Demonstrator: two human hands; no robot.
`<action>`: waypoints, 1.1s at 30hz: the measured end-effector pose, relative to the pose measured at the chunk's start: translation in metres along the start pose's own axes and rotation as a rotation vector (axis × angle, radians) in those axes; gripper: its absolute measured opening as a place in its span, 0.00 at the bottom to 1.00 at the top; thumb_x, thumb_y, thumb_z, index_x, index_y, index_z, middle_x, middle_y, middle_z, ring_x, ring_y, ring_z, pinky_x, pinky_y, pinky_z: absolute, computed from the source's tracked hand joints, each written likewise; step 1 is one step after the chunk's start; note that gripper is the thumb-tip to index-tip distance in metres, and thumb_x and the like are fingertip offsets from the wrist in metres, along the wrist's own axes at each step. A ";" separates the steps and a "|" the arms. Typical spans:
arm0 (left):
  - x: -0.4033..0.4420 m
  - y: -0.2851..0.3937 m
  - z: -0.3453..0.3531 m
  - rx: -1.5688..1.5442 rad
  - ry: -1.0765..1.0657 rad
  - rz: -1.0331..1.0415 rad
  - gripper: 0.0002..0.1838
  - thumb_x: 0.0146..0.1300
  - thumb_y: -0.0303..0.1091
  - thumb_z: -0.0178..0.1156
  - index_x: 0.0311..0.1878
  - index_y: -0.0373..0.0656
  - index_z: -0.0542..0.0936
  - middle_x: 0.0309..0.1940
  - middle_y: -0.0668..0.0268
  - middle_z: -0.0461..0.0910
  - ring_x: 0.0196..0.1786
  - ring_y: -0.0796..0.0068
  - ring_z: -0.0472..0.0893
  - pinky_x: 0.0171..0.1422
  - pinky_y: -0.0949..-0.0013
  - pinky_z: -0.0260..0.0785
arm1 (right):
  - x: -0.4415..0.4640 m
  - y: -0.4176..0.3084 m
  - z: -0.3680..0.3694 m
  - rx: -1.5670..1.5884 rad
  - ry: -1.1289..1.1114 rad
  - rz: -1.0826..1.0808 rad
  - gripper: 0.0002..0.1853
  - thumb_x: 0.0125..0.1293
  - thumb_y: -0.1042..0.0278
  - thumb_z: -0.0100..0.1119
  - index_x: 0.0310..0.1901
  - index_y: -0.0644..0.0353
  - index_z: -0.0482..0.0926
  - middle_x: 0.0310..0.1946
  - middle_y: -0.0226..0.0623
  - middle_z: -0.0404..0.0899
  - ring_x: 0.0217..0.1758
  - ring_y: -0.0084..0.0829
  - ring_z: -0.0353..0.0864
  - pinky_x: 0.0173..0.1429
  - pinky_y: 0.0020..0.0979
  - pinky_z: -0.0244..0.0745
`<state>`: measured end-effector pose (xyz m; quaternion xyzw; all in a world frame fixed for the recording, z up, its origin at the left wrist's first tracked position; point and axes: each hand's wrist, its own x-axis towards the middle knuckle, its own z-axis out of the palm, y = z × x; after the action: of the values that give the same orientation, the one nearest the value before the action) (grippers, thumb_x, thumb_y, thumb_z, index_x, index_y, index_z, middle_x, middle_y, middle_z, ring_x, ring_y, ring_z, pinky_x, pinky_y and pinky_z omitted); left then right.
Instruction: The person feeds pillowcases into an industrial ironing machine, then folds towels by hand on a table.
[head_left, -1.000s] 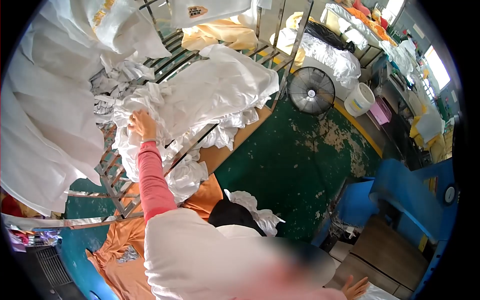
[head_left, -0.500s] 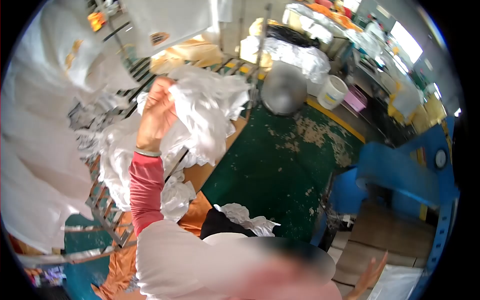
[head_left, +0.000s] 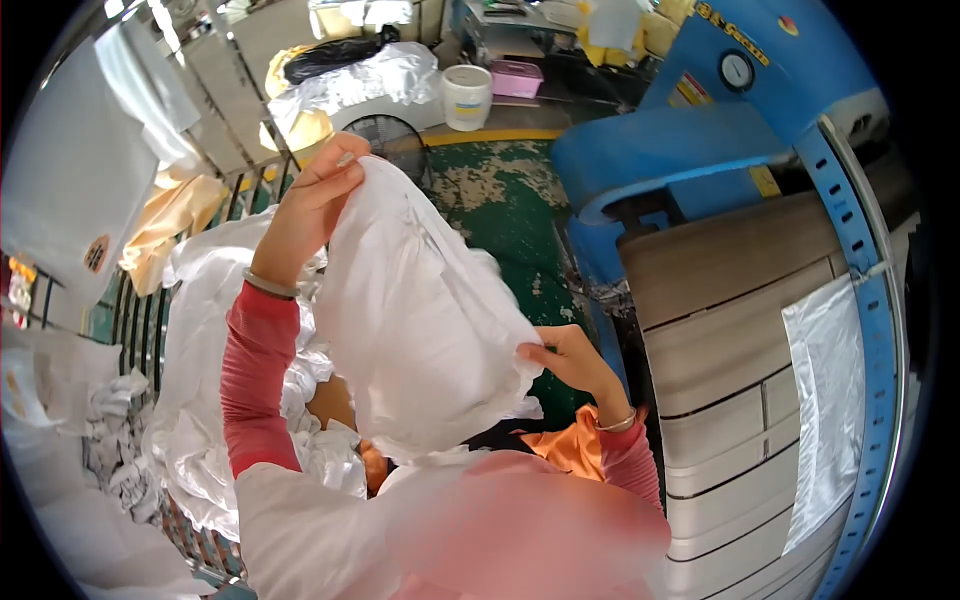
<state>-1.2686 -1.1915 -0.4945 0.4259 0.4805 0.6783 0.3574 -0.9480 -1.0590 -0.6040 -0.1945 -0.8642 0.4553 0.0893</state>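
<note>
A white cloth [head_left: 415,310] hangs in front of my body, stretched between my two hands. My left hand [head_left: 325,195] is raised and pinches its upper corner. Lower down on the right, my right hand [head_left: 572,362] grips the cloth's other edge between thumb and fingers. Below and left of my left hand, more crumpled white cloths [head_left: 205,400] lie in a metal-barred cart. The slatted surface of a blue machine [head_left: 730,330] is to the right of my right hand, with a flat white cloth [head_left: 828,400] on its far side.
The blue machine [head_left: 670,150] with a round gauge stands at the upper right. A black fan [head_left: 395,145], a white bucket [head_left: 467,98] and a pink basket [head_left: 516,78] are at the top. White sheets [head_left: 75,170] hang at the left. Orange cloth [head_left: 570,445] is low near my right arm.
My view has turned right toward the blue machine. My left hand has lifted the white cloth from the pile, and my right hand has come over from the machine and taken hold of its edge.
</note>
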 end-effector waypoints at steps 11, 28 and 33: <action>0.064 -0.159 0.000 0.341 0.117 -0.128 0.02 0.68 0.29 0.51 0.39 0.48 0.69 0.29 0.78 0.65 0.31 0.90 0.63 0.34 0.83 0.55 | -0.035 0.000 0.003 0.166 0.396 -0.073 0.08 0.67 0.69 0.51 0.37 0.62 0.79 0.30 0.35 0.82 0.33 0.25 0.81 0.39 0.26 0.75; -0.072 -0.023 0.006 0.116 -0.903 0.533 0.13 0.64 0.35 0.55 0.48 0.42 0.69 0.44 0.63 0.72 0.44 0.73 0.73 0.48 0.73 0.65 | -0.103 0.208 0.210 0.445 -0.199 0.357 0.16 0.71 0.56 0.51 0.51 0.57 0.78 0.45 0.33 0.79 0.52 0.29 0.73 0.60 0.34 0.60; -0.098 -0.024 0.006 0.257 -0.915 0.704 0.18 0.63 0.36 0.57 0.53 0.41 0.69 0.51 0.60 0.70 0.52 0.69 0.71 0.54 0.69 0.64 | -0.111 0.230 0.282 0.276 0.073 0.346 0.08 0.66 0.64 0.56 0.39 0.60 0.79 0.35 0.38 0.80 0.39 0.32 0.77 0.46 0.35 0.72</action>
<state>-1.2240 -1.2708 -0.5396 0.8488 0.1856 0.4397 0.2273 -0.8818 -1.2000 -0.9511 -0.3423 -0.7437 0.5703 0.0667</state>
